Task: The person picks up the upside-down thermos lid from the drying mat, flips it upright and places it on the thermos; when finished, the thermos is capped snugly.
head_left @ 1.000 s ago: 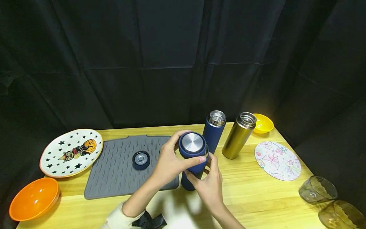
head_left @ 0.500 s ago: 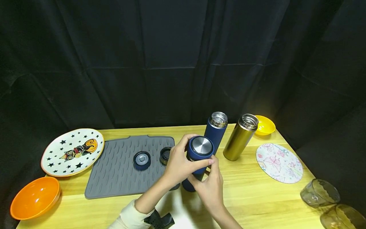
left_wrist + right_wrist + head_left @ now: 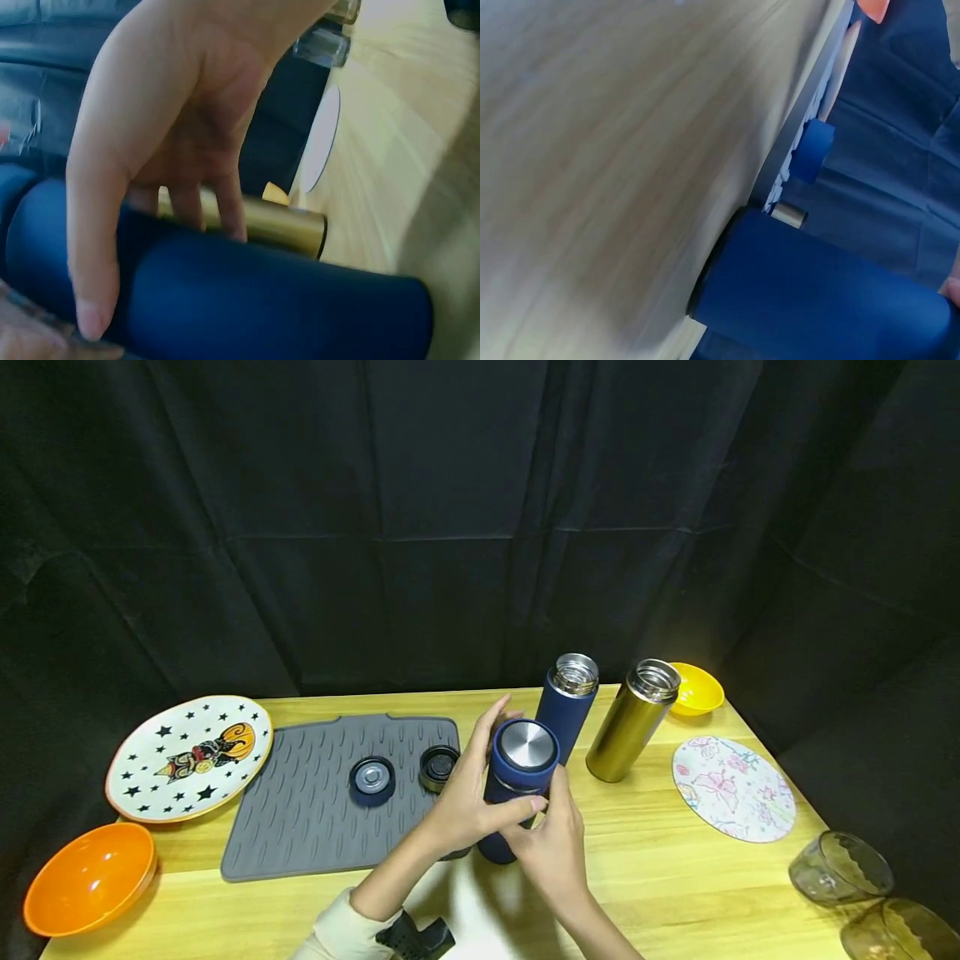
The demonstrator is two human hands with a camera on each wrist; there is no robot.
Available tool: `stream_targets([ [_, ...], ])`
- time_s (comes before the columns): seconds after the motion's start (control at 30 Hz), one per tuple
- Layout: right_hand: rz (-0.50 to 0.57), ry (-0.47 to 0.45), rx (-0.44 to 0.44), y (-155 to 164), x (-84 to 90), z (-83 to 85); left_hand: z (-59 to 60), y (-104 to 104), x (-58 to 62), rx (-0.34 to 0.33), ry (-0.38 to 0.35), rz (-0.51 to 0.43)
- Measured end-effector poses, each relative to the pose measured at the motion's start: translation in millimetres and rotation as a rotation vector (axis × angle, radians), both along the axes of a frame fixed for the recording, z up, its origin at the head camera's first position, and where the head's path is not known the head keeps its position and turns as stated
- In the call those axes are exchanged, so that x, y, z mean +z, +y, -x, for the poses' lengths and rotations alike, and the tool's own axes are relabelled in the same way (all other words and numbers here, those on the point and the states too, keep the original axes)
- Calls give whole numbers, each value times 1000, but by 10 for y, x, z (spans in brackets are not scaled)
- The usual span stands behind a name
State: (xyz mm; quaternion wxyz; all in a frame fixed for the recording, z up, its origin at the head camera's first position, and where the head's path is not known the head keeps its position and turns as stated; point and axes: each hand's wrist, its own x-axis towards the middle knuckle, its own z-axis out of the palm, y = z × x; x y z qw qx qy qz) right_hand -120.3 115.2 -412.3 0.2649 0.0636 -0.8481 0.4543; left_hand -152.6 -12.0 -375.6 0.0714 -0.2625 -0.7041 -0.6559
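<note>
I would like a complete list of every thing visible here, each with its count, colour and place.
capped flask: 1, dark blue with steel-topped lid, upright at the table's front centre, held in both hands
open flasks: 2, dark blue and gold, behind the capped one
lids: 2, blue and black, on the mat
mat: 1, grey, table's left centre
plate: 1, white with black stars, far left
bowls: 2, orange front left, yellow back right
round floral mat: 1, white, right
glass cups: 2, smoky brown, front right
table: 1, light wood
left hand: 1, grips the capped flask's upper part
right hand: 1, grips its body
</note>
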Motion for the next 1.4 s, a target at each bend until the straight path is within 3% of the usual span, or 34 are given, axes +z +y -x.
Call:
stream_targets([
  [0.13,-1,0,1,-7,-16,4,-6,57,-21,124,-3,21],
  [0.2,8,1,12,-14,-21,8,7,60,-33,101,-11,-26],
  [0.3,4,7,15,-21,-20,7,19,42,-41,-12,-31,-97],
  [0.37,-3,10,13,-21,-12,4,20,40,-38,4,-20,-65],
  [0.5,-1,-3,17,-18,0,6,28,40,-34,113,13,3],
  [0.53,4,-9,20,-17,3,7,34,32,-37,106,20,-7],
  [0.67,9,-34,18,-14,9,7,46,-1,-49,-28,29,-76],
  [0.83,-12,-22,20,-20,11,5,33,22,-41,75,81,8],
  [1.0,-2,-28,32,-29,18,-2,40,35,-44,-4,94,-73],
  [1.1,-3,-38,30,-33,28,-6,26,76,-45,113,79,-30],
  [1.17,-8,-38,31,-37,34,-10,27,71,-46,140,45,-30],
  [1.2,-2,-46,34,-39,37,-13,36,60,-53,119,37,-49],
  [1.3,22,-75,36,-39,42,-25,56,6,-59,-44,23,-139],
  [1.33,21,-81,32,-36,42,-26,54,-7,-61,-64,19,-133],
  [1.4,13,-83,24,-34,39,-26,40,3,-58,-13,49,-84],
])
